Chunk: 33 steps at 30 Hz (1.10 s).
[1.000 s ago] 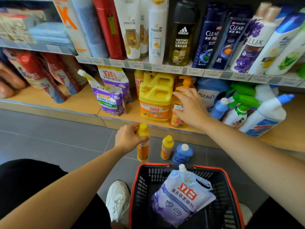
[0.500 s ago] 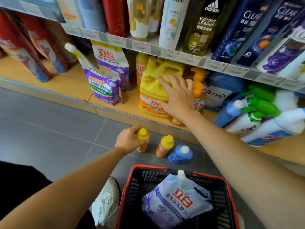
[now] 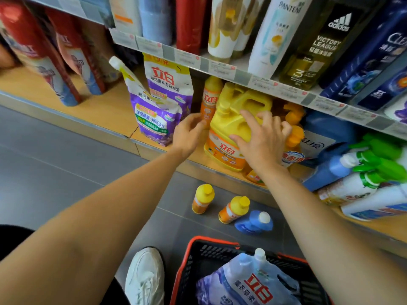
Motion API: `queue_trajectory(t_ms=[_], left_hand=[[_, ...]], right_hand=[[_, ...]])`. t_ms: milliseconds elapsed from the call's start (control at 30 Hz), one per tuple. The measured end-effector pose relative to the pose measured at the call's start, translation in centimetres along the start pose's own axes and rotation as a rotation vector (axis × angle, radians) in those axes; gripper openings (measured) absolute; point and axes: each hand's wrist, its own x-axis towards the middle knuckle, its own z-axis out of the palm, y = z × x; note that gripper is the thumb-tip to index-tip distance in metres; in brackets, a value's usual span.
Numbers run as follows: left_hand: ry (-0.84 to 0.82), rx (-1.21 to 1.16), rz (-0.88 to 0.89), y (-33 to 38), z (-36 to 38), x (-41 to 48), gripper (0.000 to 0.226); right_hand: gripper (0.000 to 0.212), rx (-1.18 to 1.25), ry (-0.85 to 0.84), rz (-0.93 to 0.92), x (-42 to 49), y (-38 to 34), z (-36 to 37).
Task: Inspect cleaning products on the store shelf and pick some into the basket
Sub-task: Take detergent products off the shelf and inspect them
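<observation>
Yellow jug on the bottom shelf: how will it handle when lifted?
Likely heavy: the yellow jug is far bulkier than the slim orange bottle beside it. Moulded body looks rigid. Broad base should resist tipping; the built-in handle seems the surest hold.
</observation>
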Motion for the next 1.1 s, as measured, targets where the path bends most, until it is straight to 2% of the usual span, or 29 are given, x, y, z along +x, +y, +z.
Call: queue_trajectory(t_ms=[133,200,400,533,633,767,867,967,1100], left_hand=[[-0.066,-0.124,-0.003,-0.6,0.9,3.7,0.061],[-0.083,-0.133,-0.009,-1.3,1.5,5.3,0.067],[-0.116,-0.143,-0.065,-3.0,2.3,9.4,0.069],[-0.161,-0.108,0.004,-4.0,2.1,9.9,0.064],[-0.079,-0.083,0.047,-4.2,2.4,8.9,0.065],[0.149,0.177,0.102,-5.6,3.2,6.8,0.058],[0.24,0.262,0.13,-6.6,3.7,5.8,0.069],[0.11,0.163,0.137,-6.5,3.8,6.0,0.08],[-0.03,0.052,0.111,-6.0,2.6,7.1,0.07]], right_hand=[[0.065,-0.037,0.021,0.022,0.0,-0.2,0.3],[0.065,-0.035,0.026,0.022,0.1,-0.1,0.6],[0.064,0.0,0.063,0.0,0.0,0.4,1.4],[0.063,0.029,0.063,-0.002,0.1,0.4,1.5],[0.063,0.057,0.058,0.003,0.1,0.3,1.4],[0.063,0.078,0.041,0.009,0.2,0.2,1.1],[0.063,0.085,0.03,0.009,0.2,0.2,1.1],[0.063,0.092,0.03,0.005,0.2,0.3,1.2],[0.064,0.086,0.023,0.004,0.4,0.3,1.2]])
